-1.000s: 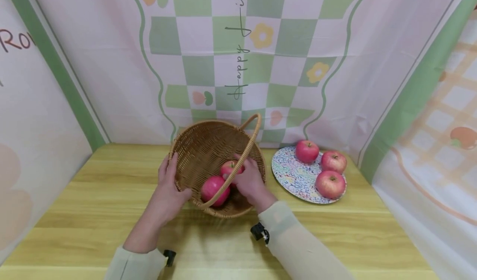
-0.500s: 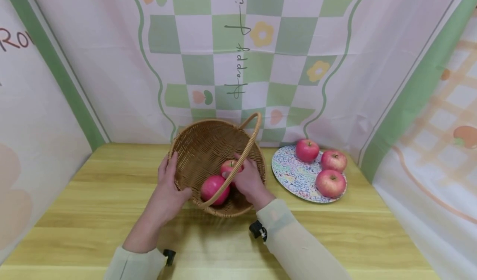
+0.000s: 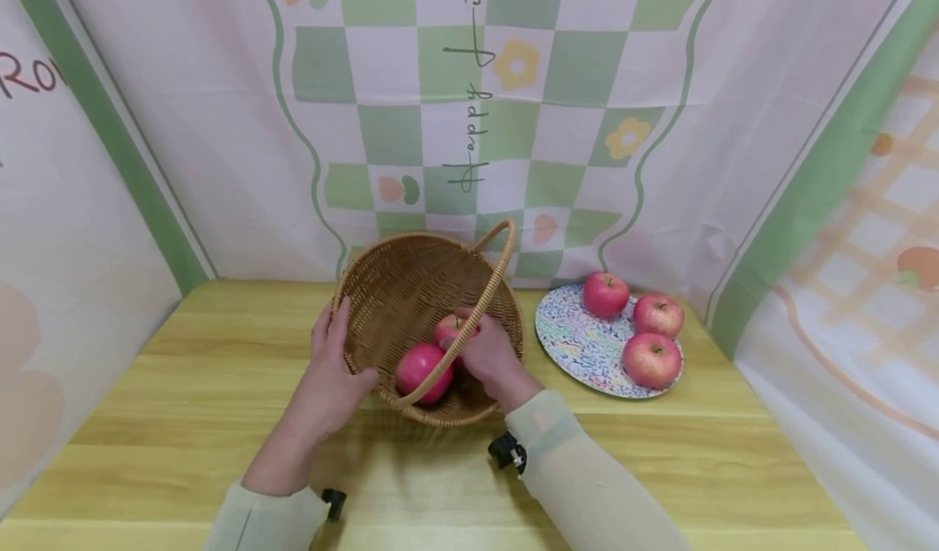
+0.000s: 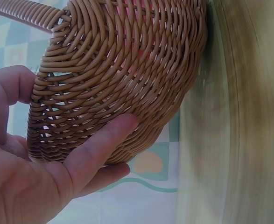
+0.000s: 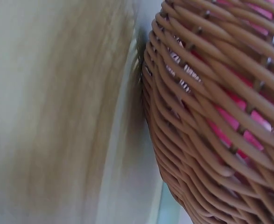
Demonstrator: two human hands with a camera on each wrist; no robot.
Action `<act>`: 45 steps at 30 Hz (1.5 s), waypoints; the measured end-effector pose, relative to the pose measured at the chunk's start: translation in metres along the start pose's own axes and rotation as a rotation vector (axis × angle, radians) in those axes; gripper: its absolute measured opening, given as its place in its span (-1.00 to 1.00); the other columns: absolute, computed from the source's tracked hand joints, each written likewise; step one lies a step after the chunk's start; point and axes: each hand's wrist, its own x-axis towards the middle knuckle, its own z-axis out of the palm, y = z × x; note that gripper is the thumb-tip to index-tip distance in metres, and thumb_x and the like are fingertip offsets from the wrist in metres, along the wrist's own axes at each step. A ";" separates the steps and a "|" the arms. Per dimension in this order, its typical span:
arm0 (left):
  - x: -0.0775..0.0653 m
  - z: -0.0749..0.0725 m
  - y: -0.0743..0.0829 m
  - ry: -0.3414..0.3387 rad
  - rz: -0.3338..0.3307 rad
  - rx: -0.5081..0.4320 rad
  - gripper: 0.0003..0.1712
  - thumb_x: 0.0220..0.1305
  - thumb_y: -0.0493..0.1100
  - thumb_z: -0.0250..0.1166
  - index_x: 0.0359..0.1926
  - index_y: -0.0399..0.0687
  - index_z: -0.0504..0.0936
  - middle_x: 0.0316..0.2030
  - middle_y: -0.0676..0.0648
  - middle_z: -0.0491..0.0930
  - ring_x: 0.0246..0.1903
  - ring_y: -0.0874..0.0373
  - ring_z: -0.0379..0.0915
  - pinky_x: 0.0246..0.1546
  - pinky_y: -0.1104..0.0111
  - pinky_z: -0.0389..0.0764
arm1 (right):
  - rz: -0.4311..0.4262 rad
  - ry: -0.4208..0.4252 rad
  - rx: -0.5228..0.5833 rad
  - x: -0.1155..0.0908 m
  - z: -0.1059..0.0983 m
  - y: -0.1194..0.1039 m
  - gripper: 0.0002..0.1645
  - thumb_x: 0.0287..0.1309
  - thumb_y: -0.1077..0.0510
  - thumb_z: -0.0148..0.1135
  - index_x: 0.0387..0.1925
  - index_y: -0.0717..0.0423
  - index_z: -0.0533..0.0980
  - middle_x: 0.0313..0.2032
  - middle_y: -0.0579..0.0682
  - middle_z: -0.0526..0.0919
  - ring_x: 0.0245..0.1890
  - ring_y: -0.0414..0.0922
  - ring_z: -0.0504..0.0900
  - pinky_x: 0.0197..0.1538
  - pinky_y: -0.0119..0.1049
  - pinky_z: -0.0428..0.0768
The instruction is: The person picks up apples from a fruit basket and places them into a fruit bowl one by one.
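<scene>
A brown wicker basket (image 3: 396, 290) leans on its side, its mouth facing me and its hooped handle (image 3: 493, 290) slanting across the opening. My left hand (image 3: 337, 376) grips the left side of the basket; the left wrist view has the fingers (image 4: 104, 144) along the outer weave and the thumb over the rim. Inside the basket, my right hand (image 3: 493, 355) holds a red apple (image 3: 447, 328), partly hidden by the hand and handle. A second apple (image 3: 418, 368) lies beside it, nearer the front rim. In the right wrist view the basket wall (image 5: 197, 116) hides that hand.
Right of the basket is a round speckled plate (image 3: 579, 347) bearing three apples (image 3: 651, 361) along its right side. The wooden table (image 3: 191, 420) ends at a printed cloth backdrop (image 3: 447, 70), with more cloth at both sides.
Almost nothing differs: both hands keep their places on the basket and the apple. The whole head view shifts up very slightly.
</scene>
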 end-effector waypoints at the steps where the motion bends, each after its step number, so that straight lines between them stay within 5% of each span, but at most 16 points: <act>1: 0.000 0.000 0.000 -0.001 -0.001 -0.005 0.24 0.14 -0.38 0.23 0.59 0.30 -0.38 0.52 0.02 -0.59 0.29 -0.28 0.14 -0.24 0.19 0.51 | -0.001 0.013 0.000 0.000 0.000 0.000 -0.28 0.02 0.22 0.43 0.28 0.13 0.49 0.05 0.11 0.59 0.00 0.00 0.53 -0.03 -0.14 0.53; 6: 0.001 0.001 -0.002 -0.004 -0.013 -0.025 0.24 0.14 -0.39 0.22 0.59 0.33 -0.37 0.52 0.06 -0.60 0.05 -0.19 0.43 -0.56 0.26 0.47 | -0.004 0.087 0.098 -0.002 0.000 0.000 -0.31 0.00 0.32 0.42 0.24 0.11 0.51 -0.04 0.09 0.59 -0.11 -0.02 0.53 -0.18 -0.22 0.55; 10: 0.001 0.001 -0.003 -0.005 -0.019 -0.021 0.24 0.15 -0.40 0.22 0.59 0.32 -0.37 0.52 0.05 -0.60 -0.03 -0.16 0.48 -0.59 0.28 0.45 | -0.008 0.113 0.250 -0.002 0.000 -0.001 -0.28 -0.02 0.44 0.39 0.25 0.15 0.49 -0.03 0.13 0.58 -0.19 -0.03 0.54 -0.34 -0.30 0.53; 23: -0.001 0.000 -0.006 -0.010 -0.028 -0.046 0.28 0.12 -0.40 0.24 0.58 0.31 -0.41 0.52 -0.02 -0.60 0.26 -0.28 0.17 -0.40 0.25 0.49 | -0.005 0.018 0.477 -0.016 -0.016 -0.019 -0.31 0.03 0.42 0.33 0.24 0.11 0.42 0.03 0.18 0.52 -0.17 -0.03 0.63 -0.24 -0.17 0.65; 31: 0.001 -0.001 -0.007 -0.011 -0.034 -0.049 0.28 0.12 -0.39 0.25 0.58 0.33 -0.41 0.52 -0.01 -0.60 0.13 -0.24 0.34 -0.51 0.26 0.48 | 0.006 -0.051 0.500 -0.029 -0.030 -0.035 -0.29 0.08 0.40 0.32 0.29 0.06 0.39 0.12 0.18 0.46 -0.13 0.03 0.65 -0.17 -0.04 0.65; 40: 0.002 -0.001 -0.007 0.006 -0.020 -0.018 0.29 0.11 -0.39 0.27 0.58 0.27 -0.41 0.53 -0.05 -0.58 0.30 -0.33 0.12 -0.14 0.19 0.52 | 0.021 -0.144 0.570 -0.042 -0.052 -0.043 -0.19 0.19 0.39 0.26 0.45 0.09 0.24 0.28 0.18 0.32 0.11 0.14 0.50 -0.06 0.04 0.61; 45: 0.002 -0.001 -0.007 0.005 -0.025 -0.016 0.29 0.12 -0.39 0.27 0.58 0.28 -0.41 0.52 -0.05 -0.59 0.32 -0.35 0.09 -0.11 0.16 0.51 | 0.011 -0.138 0.608 -0.048 -0.066 -0.046 -0.19 0.22 0.42 0.20 0.47 0.17 0.17 0.33 0.17 0.22 0.18 0.15 0.39 -0.06 0.05 0.61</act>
